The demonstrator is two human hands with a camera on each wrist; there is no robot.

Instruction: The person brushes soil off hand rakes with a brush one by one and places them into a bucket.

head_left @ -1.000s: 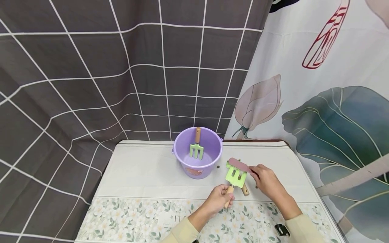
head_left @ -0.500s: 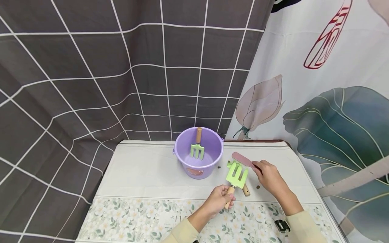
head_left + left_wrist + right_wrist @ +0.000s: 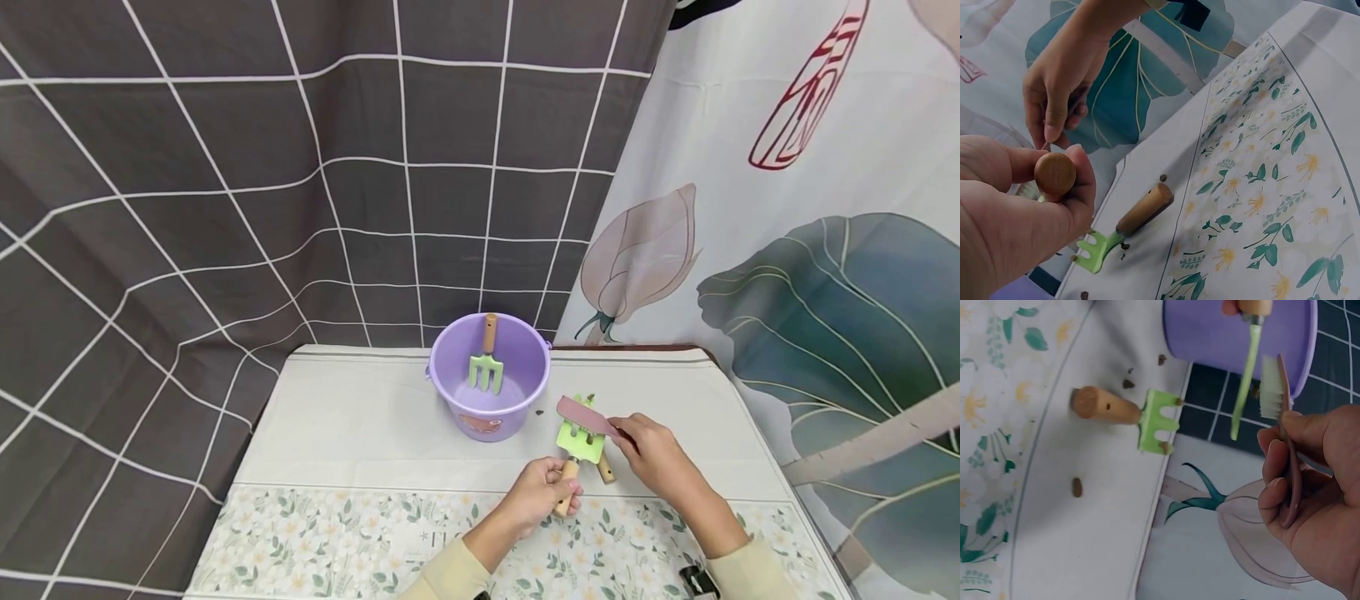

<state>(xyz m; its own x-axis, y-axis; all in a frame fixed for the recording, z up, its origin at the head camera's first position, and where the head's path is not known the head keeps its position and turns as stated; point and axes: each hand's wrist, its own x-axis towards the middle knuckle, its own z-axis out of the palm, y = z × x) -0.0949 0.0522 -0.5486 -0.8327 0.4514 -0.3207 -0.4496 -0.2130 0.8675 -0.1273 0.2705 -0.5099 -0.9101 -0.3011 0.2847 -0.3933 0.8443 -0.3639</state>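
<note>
My left hand holds the wooden handle of a light green hand fork above the table, tines pointing away. In my right hand is a pink brush with white bristles, lying across the fork's tines in the head view. The right wrist view has the bristles facing the fork; whether they touch it I cannot tell. Below, a second hand fork lies on the table, partly hidden in the head view. A third hand fork leans inside the purple bucket.
Small brown bits lie scattered on the white tabletop, some on the lying fork's tines. A flowered strip covers the front of the table. Dark checked curtain and a printed cloth hang behind.
The brush lay over the held fork's tines, lifted off them to the far side half a second ago, and is back across them now. The left hand has stayed almost still.
</note>
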